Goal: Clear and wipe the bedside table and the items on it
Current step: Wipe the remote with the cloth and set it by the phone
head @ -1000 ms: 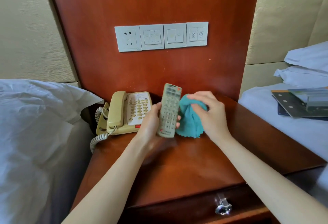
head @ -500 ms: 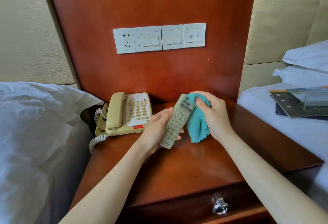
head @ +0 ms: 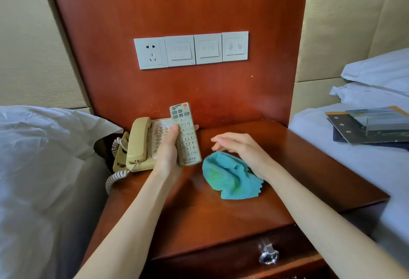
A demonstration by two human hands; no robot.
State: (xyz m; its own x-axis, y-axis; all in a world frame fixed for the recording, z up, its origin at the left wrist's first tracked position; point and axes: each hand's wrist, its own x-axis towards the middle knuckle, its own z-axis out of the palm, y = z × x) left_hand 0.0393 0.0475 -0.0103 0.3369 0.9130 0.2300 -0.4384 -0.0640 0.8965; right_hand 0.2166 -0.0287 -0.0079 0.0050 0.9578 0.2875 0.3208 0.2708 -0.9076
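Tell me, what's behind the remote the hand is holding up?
Behind the remote, held by the left hand, sits the beige phone on the table. Its handset shows, but the remote and hand cover part of its keypad.

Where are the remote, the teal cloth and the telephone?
remote (head: 187, 137), head view, keypad middle.
teal cloth (head: 223, 174), head view, bunched centre.
telephone (head: 139, 140), head view, handset middle.

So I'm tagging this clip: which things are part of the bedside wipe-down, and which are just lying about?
Job:
remote, held in left hand
teal cloth, lying on bedside table
right hand, open above the cloth
telephone

Lying about:
booklets on right bed
pillows
wall switches
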